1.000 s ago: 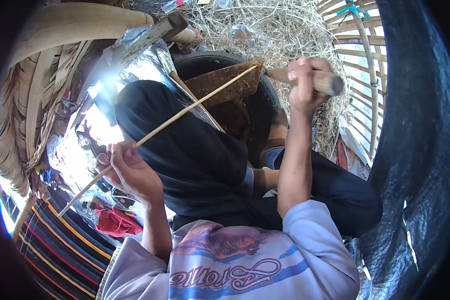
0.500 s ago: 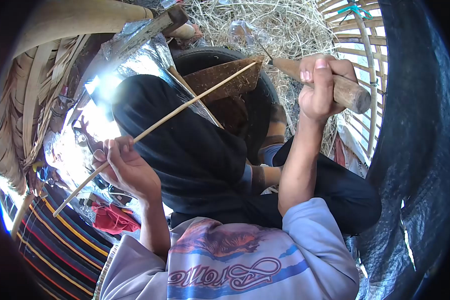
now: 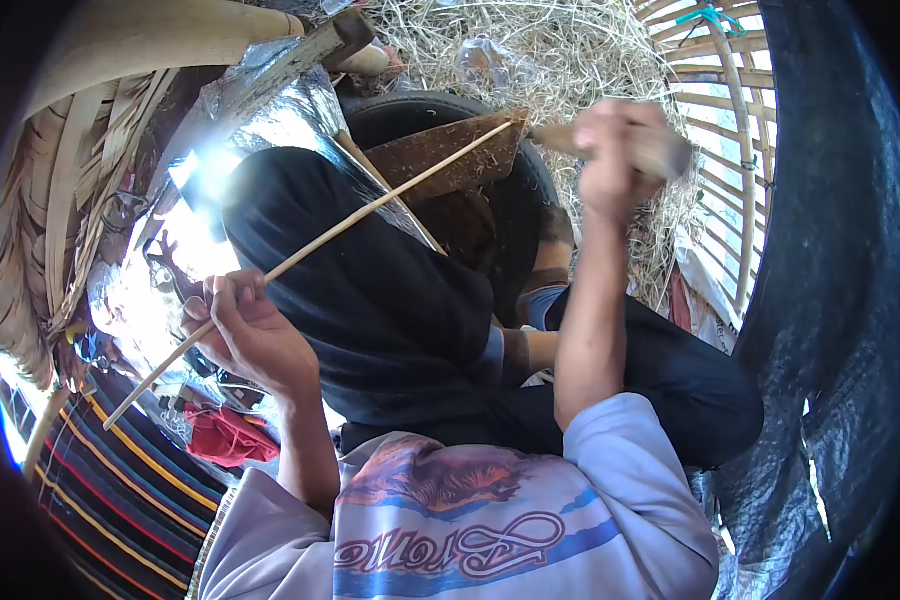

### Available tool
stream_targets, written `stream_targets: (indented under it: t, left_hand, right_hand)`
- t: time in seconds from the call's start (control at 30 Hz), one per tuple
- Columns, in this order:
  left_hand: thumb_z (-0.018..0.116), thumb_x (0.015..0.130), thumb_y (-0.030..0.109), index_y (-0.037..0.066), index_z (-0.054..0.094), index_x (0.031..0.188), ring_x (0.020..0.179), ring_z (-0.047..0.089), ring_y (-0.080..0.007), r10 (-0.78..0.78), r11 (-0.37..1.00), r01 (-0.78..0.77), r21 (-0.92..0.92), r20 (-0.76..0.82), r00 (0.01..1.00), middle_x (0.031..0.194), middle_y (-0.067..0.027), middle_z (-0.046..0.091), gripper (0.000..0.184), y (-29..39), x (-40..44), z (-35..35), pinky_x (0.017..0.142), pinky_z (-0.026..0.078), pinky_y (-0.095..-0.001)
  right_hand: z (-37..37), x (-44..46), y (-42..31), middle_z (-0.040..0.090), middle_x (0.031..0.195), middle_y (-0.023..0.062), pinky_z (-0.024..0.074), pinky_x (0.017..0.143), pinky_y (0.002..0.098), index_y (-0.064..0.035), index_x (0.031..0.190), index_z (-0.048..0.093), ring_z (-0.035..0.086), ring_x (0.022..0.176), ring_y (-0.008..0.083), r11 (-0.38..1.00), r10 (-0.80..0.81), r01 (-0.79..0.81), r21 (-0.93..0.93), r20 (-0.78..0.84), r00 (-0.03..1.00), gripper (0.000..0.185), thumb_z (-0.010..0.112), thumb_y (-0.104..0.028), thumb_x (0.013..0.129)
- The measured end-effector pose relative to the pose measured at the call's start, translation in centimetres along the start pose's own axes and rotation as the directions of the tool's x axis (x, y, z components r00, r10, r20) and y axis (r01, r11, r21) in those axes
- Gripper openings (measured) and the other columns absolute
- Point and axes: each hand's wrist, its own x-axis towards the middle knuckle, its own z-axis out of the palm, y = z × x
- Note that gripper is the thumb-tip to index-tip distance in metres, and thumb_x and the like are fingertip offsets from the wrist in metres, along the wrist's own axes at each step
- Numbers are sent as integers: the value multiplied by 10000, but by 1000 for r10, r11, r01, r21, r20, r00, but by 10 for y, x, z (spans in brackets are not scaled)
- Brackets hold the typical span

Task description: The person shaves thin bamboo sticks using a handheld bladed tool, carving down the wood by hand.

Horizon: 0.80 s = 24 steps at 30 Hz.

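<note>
A long thin wooden stick (image 3: 370, 208) slants across my raised knee, pinched in the fingers of my left hand (image 3: 253, 335). Its far tip rests at the upper corner of a brown board (image 3: 450, 165), which leans over a round black tub (image 3: 420, 105). My right hand (image 3: 615, 165) is wrapped round a thick wooden handle (image 3: 660, 152), blurred by motion, just right of the stick's tip. Whatever blade extends from the handle is too blurred to make out.
Dry straw (image 3: 590, 60) covers the ground beyond the tub, with a slatted bamboo frame (image 3: 745, 150) at the right. A worn wooden beam (image 3: 300, 70) lies at upper left. Red cloth (image 3: 230, 436) and a striped mat (image 3: 120, 480) are at lower left.
My right hand and the handle moved out to the right, then back left toward the stick's tip. My left hand and the stick shifted slightly left.
</note>
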Motion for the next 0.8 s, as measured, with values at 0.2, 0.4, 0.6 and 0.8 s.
stream_targets:
  t: [0.2,0.4,0.6,0.8]
  left_hand:
    - [484,910,12,138,309,856,652,400,-93,8,1000,-8,20,14,1000,678,-38,448,222,-1,0,0,691,406,-278]
    - [488,908,12,133,314,857,657,403,-94,3,1000,-3,-10,21,1000,686,-40,461,218,-1,-1,-2,702,411,-284]
    - [500,897,12,132,330,873,669,416,-95,-23,1000,23,11,-6,1000,685,-39,464,210,4,-3,-2,687,399,-274]
    - [394,994,312,112,413,938,689,428,-136,-30,951,66,-301,124,992,771,-30,511,208,3,-1,-4,719,388,-329]
  right_hand:
    - [-17,-10,45,542,515,38,390,403,221,-23,606,552,512,436,78,991,-35,36,-132,10,999,148,621,3,735]
    - [-3,5,-9,560,569,57,380,399,214,-39,586,497,509,454,85,992,-74,72,104,19,997,232,594,-9,795]
    - [-18,-4,34,535,497,32,387,407,227,-33,590,512,508,427,81,993,85,-88,-73,-42,995,196,591,-18,769]
    - [-27,3,38,549,518,62,410,433,242,5,637,526,518,443,106,993,81,-85,-86,-44,996,146,592,-12,767]
